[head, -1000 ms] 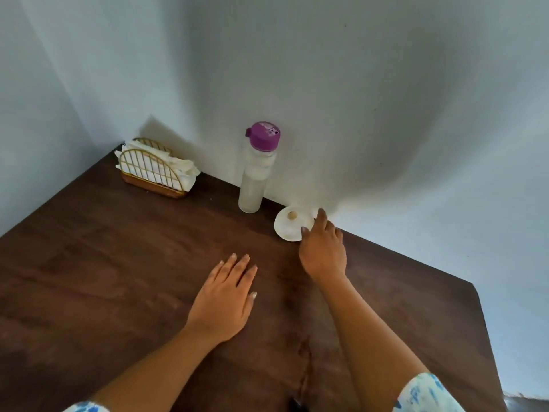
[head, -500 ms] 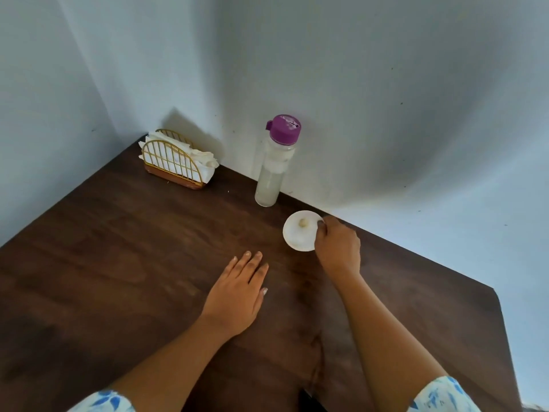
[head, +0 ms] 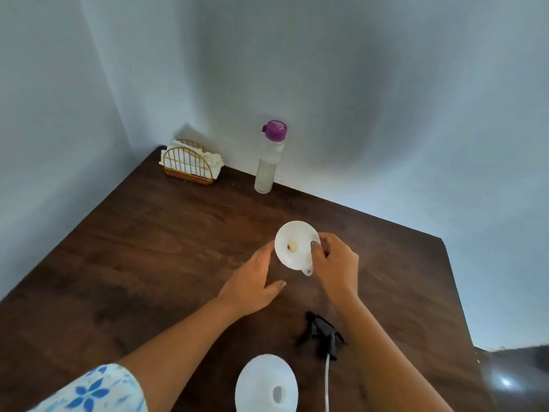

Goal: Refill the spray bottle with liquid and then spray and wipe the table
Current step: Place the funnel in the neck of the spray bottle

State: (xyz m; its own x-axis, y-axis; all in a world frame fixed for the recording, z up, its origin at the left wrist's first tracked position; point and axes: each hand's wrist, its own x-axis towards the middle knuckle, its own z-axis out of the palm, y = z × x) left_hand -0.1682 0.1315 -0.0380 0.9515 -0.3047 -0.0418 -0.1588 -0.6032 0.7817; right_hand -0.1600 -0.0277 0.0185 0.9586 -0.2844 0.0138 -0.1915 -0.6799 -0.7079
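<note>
My right hand [head: 335,266] grips the rim of a white funnel [head: 292,243] and holds it lifted above the dark wooden table [head: 148,248]. My left hand [head: 252,281] hovers just left of the funnel, fingers apart, holding nothing. An open white spray bottle [head: 266,385] stands at the near edge, its neck hole showing. Its black spray head [head: 323,334] with a white tube lies on the table beside it. A clear bottle with a purple cap [head: 269,159], part full of liquid, stands by the back wall.
A gold wire holder with white napkins [head: 190,163] sits in the far left corner. Walls close the table on the left and back. The table's right edge [head: 457,292] drops off to the floor.
My right hand has lifted the funnel off the table and drawn it toward me. My left hand has risen beside it. The view has tilted down, showing the spray bottle and spray head.
</note>
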